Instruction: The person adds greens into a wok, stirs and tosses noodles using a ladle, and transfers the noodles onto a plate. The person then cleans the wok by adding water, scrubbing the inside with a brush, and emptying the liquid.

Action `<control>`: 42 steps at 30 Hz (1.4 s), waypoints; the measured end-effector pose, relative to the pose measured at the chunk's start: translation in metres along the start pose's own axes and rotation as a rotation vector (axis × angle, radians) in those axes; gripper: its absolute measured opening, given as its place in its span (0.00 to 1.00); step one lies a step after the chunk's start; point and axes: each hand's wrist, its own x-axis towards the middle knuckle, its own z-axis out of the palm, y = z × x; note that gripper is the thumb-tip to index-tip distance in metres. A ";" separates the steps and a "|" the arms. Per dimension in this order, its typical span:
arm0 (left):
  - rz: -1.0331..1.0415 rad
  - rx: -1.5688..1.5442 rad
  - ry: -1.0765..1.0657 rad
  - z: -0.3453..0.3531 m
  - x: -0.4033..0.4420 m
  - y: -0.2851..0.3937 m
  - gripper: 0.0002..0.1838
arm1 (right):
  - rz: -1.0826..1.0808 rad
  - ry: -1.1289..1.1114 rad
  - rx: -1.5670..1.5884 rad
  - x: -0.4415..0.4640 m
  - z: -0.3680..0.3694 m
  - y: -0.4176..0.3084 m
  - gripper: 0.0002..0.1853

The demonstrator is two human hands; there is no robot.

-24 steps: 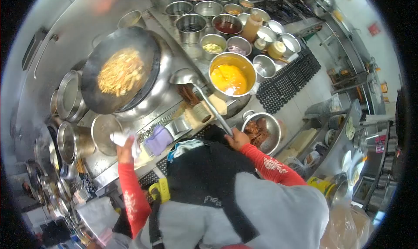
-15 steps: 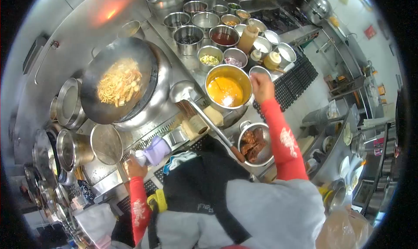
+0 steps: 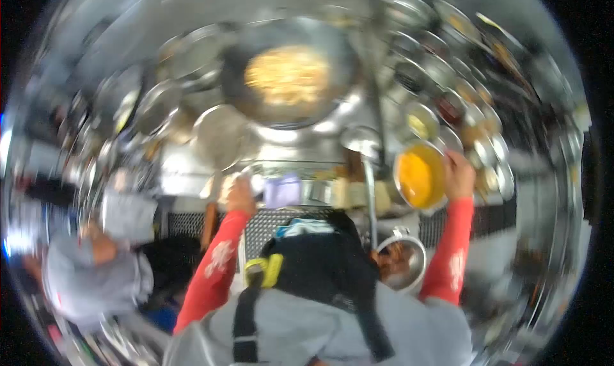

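The right hand (image 3: 459, 176) has its fingers bent at the rim of a steel pot (image 3: 437, 174) of orange-yellow liquid (image 3: 414, 179); blur hides whether they grip it. The left hand (image 3: 240, 194) curls its fingers around a white cloth (image 3: 256, 183). Between the hands lies a ladle (image 3: 370, 187); noodles (image 3: 288, 75) fill the middle of a wok (image 3: 340, 78) beyond.

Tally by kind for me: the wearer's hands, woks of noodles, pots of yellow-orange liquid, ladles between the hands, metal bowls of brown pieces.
Left hand and right hand: 2
Wok of noodles: 1
Pot of yellow-orange liquid: 1
Ladle: 1
Metal bowl of brown pieces: 1
Total: 6
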 end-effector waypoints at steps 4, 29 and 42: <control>-0.094 -0.098 -0.203 -0.051 -0.010 0.014 0.38 | -0.172 -0.088 0.222 0.009 0.022 -0.032 0.13; -0.026 -0.862 0.586 -0.074 -0.213 -0.063 0.30 | -0.487 -0.521 0.303 -0.201 0.142 -0.229 0.18; -0.244 -0.985 0.646 0.026 -0.345 -0.154 0.25 | 0.399 0.094 -0.341 -0.142 0.006 0.087 0.24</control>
